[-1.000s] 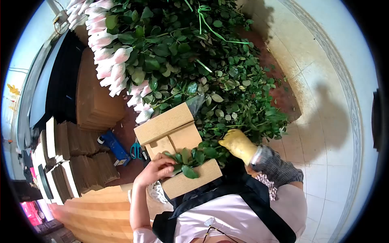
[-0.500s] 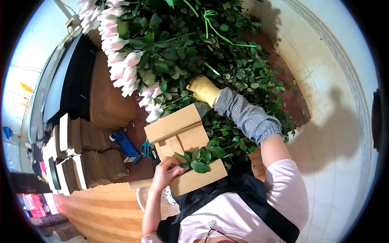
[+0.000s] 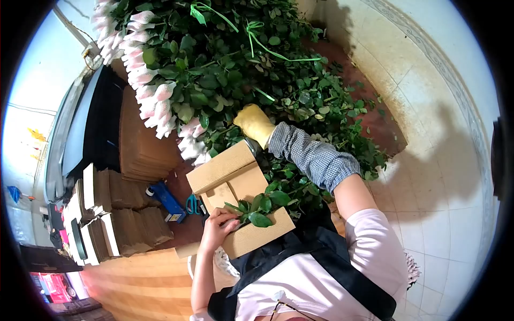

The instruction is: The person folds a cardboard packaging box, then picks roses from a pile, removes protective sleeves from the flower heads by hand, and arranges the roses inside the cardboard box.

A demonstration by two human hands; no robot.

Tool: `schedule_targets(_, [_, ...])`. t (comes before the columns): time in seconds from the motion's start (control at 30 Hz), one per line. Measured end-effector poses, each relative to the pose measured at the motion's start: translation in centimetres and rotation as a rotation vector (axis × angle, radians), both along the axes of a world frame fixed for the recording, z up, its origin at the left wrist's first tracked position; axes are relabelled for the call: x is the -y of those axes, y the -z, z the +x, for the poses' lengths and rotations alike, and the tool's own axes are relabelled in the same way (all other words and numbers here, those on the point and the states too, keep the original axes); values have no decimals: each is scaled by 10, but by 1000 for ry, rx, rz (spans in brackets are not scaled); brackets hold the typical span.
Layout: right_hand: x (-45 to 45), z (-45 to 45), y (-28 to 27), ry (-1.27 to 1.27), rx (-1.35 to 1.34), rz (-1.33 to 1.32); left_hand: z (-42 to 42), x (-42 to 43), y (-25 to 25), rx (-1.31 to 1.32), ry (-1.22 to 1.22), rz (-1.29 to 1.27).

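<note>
My left hand (image 3: 219,227) is closed over the end of a leafy flower stem (image 3: 262,207), pressing it onto a folded cardboard sheet (image 3: 246,182) in front of my body. Its green leaves spread to the right across the cardboard's lower flap. My right hand (image 3: 255,124), in a yellow glove with a checked sleeve, is at the near edge of a large heap of leafy stems (image 3: 225,69). Its fingers are curled in among the leaves, and whatever they grip is hidden. Flower heads in white and pink foam net sleeves (image 3: 155,101) line the heap's left side.
Left of the cardboard lie a blue tool or dispenser (image 3: 166,200) and teal-handled scissors (image 3: 193,204). Beyond them are stacks of folded cardboard (image 3: 128,230) and larger brown sheets (image 3: 142,134). A tiled wall (image 3: 428,176) bounds the right. Green ties (image 3: 278,51) lie on the heap.
The view has shifted a little, so the heap appears further left. My gloved right hand has moved slightly left and curls more tightly. My left hand stays on the stem and cardboard.
</note>
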State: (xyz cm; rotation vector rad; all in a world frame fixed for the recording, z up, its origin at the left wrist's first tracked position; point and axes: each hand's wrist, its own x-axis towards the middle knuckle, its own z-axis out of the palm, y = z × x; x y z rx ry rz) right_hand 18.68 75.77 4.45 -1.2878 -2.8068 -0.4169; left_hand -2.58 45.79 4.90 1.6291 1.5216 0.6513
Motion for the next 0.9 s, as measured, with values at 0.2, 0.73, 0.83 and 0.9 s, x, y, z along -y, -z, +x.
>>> schedule_targets(0.2, [6,44,-14,-207,-921,68,-1,1,4,26,-15,-19])
schedule_targets(0.73, [84,184,-164,-141,-2309,249,-1,-1,-2,57,3,11])
schedule_targets(0.83, [102,180,-180,-125,-2206,329,-1,-2,-1,79,7,-2])
schedule_targets(0.9, [105,168,-187,-122,-2131,341,-2,0,2,78,9,55])
